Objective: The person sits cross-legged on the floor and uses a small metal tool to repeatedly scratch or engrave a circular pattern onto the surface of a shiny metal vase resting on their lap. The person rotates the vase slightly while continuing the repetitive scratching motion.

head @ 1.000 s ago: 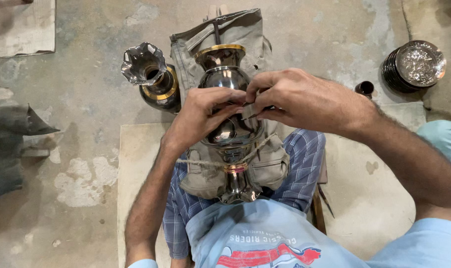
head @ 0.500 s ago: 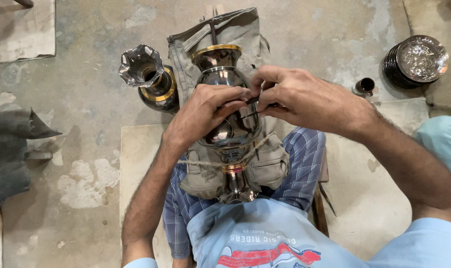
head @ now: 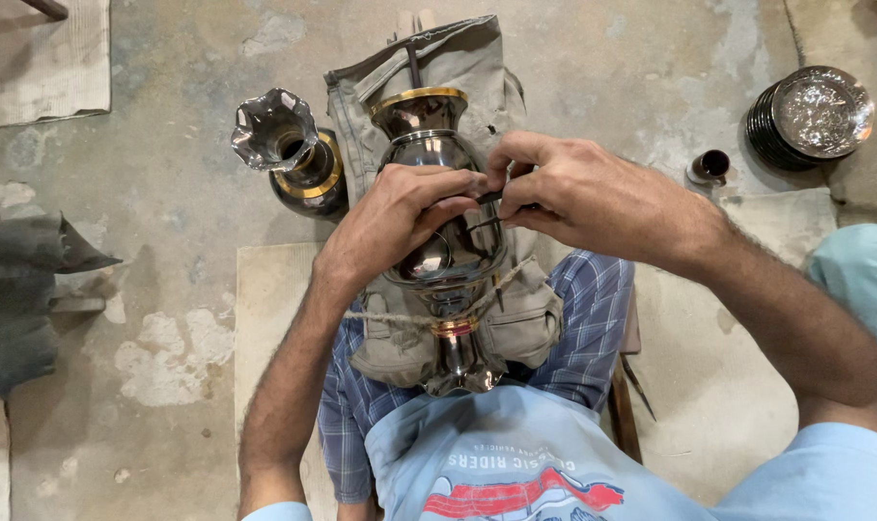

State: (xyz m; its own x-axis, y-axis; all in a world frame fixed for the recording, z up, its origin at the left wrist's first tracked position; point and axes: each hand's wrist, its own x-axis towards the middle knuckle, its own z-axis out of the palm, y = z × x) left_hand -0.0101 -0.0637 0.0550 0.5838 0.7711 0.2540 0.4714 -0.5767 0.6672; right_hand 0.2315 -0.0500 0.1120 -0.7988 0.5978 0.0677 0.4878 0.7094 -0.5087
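Note:
A dark polished metal vase (head: pixel 446 256) with a gold rim lies on a grey padded cloth (head: pixel 458 68) across my lap, neck pointing away, tied down by a thin rope (head: pixel 385 316). My left hand (head: pixel 395 217) presses on the vase's body. My right hand (head: pixel 578 193) meets it from the right and pinches a thin dark engraving tool (head: pixel 491 198) against the metal. The tool's tip is mostly hidden by my fingers.
A second dark vase (head: pixel 293 154) with a fluted silver mouth stands on the concrete floor to the left. A stack of shiny round plates (head: pixel 810 116) and a small dark cup (head: pixel 711 166) sit at the upper right. Grey cloth (head: pixel 18 299) lies at the left edge.
Both hands stay on the vase; the fingers have shifted slightly around the tool. The view has moved a little.

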